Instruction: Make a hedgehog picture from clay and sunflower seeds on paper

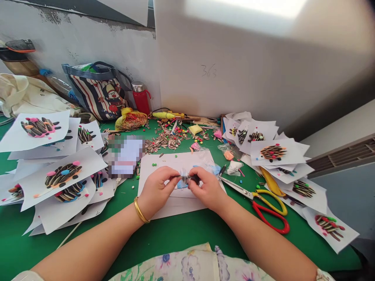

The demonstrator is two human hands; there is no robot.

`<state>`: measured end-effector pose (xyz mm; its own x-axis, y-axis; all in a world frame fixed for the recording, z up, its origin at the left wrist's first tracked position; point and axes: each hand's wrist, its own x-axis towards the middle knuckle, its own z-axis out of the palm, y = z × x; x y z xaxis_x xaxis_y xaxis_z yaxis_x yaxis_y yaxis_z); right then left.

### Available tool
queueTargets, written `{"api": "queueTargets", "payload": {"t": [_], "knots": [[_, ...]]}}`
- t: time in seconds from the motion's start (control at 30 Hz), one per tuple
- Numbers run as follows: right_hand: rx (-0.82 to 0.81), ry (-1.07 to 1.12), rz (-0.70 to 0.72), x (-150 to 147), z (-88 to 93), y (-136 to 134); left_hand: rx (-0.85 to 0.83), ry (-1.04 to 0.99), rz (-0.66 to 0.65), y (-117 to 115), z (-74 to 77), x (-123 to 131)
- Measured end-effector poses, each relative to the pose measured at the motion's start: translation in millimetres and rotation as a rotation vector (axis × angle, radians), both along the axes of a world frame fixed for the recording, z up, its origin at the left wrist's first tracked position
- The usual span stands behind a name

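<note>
Above the white paper [152, 171], my left hand [159, 189] and my right hand [208, 189] are close together, fingertips pinched. Both grip a small clear plastic bag [184, 174]; something dark shows at the right fingertips, partly hidden by the fingers. Just below the bag, a flat blue clay shape [183, 185] lies on the paper. More blue clay [215, 169] in clear plastic sits beyond my right hand. A dark pen [222, 170] lies to the right, next to scissors [254, 196] with one yellow and one red handle.
Sunflower seeds [164, 140] are scattered at the back. Stacked papers with seed hedgehogs stand left [63, 175] and right [272, 152]. A phone [127, 156], a red flask [141, 97], a striped bag [96, 91] and bagged orange clay [228, 155] are on the green table [175, 234].
</note>
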<state>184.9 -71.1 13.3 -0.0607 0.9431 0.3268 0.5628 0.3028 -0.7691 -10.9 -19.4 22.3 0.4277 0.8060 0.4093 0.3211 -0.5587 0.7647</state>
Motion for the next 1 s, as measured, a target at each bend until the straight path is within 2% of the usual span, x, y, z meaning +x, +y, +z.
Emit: {"api": "queueTargets", "payload": {"t": [0.1, 0.17, 0.3, 0.4, 0.5, 0.67, 0.77, 0.87, 1.0], "knots": [[0.084, -0.050, -0.210, 22, -2.4, 11, -0.163, -0.142, 0.122, 5, 0.9, -2], [0.140, -0.134, -0.296, 37, -5.6, 20, -0.356, -0.249, 0.122, 7, 1.6, -1], [0.153, -0.362, -0.192, 53, -16.6, 34, -0.672, -0.389, 0.004, 5, 1.9, 5], [0.132, -0.510, -0.163, 53, -24.3, 37, -0.778, -0.486, -0.033, 3, -0.5, 7], [0.156, -0.574, -0.191, 52, -24.1, 35, -0.855, -0.541, -0.031, 3, -3.0, 7], [0.277, -0.491, -0.224, 43, -5.0, 23, -0.861, -0.545, -0.024, 4, -0.6, 7], [0.314, -0.372, -0.049, 25, 4.5, 11, -0.789, -0.490, -0.058, 1, 1.0, 7], [0.326, -0.309, 0.135, 6, 6.0, 2, -0.736, -0.406, -0.114, -3, -0.3, 8], [0.336, -0.246, 0.141, -1, 5.2, 1, -0.694, -0.325, -0.183, -5, -3.6, 7]]}}
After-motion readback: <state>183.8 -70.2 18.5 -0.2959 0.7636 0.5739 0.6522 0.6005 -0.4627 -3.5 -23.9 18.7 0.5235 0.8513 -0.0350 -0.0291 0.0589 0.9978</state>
